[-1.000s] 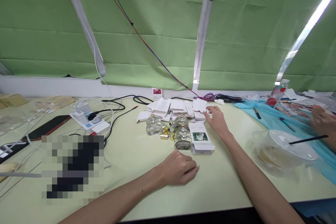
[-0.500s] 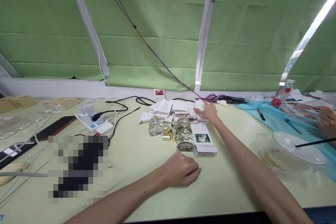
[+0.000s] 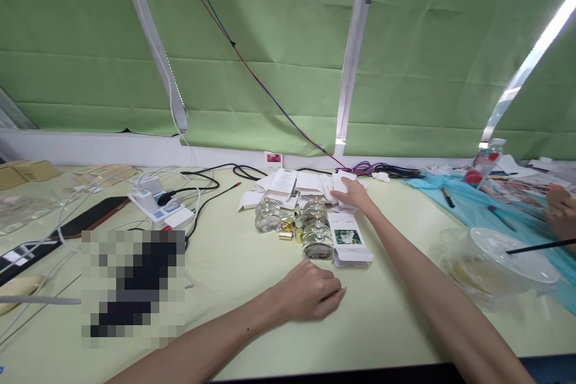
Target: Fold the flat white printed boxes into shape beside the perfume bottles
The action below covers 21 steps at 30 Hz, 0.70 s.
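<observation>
My left hand rests on the table in front of the bottles, fingers curled in and nothing visible in them. Farther out, my right hand has thumb and fingers around a small white box at the right end of a pile of flattened white boxes. Several round clear glass perfume bottles stand just beyond my left hand, one group to the left and one to the right. Small gold caps lie between them. A white box with a flower picture lies beside the right-hand bottles.
A power strip with tangled cables and phones occupy the left. To the right are a lidded plastic bowl, a blue sheet and a clear bottle. Another person's hand is at the right edge.
My right hand's fingers have drawn in around the white box, from a wider spread. My left hand has stayed in place.
</observation>
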Available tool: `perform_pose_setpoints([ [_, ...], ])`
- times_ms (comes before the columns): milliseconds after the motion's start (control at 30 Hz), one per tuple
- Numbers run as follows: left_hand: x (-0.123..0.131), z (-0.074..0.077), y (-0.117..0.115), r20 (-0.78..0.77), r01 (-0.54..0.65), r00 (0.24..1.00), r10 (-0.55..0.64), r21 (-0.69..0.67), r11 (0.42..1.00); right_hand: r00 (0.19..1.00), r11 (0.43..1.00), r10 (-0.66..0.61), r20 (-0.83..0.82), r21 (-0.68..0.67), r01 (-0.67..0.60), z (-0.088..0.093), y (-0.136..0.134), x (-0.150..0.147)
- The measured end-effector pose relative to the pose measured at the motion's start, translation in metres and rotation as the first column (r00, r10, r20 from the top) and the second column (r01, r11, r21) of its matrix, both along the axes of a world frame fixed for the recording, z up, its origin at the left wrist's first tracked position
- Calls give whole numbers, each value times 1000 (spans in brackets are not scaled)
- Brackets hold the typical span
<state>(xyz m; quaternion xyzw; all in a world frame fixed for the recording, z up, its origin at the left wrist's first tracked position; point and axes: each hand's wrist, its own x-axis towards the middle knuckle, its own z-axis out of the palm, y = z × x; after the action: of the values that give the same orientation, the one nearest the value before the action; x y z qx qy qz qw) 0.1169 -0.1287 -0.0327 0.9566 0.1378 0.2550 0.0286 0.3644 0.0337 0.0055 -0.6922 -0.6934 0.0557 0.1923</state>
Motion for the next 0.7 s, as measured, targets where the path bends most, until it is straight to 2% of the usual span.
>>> perform_pose_setpoints([
  [200,0,1,0,3,3,1000,-3,-10,1000,998,998,-56,-20,-15,55,6,-9,-15],
  [700,0,-1,0,19,4,1000,-5,10,1000,995,992,95,-28,92,-92,12,-8,-42],
])
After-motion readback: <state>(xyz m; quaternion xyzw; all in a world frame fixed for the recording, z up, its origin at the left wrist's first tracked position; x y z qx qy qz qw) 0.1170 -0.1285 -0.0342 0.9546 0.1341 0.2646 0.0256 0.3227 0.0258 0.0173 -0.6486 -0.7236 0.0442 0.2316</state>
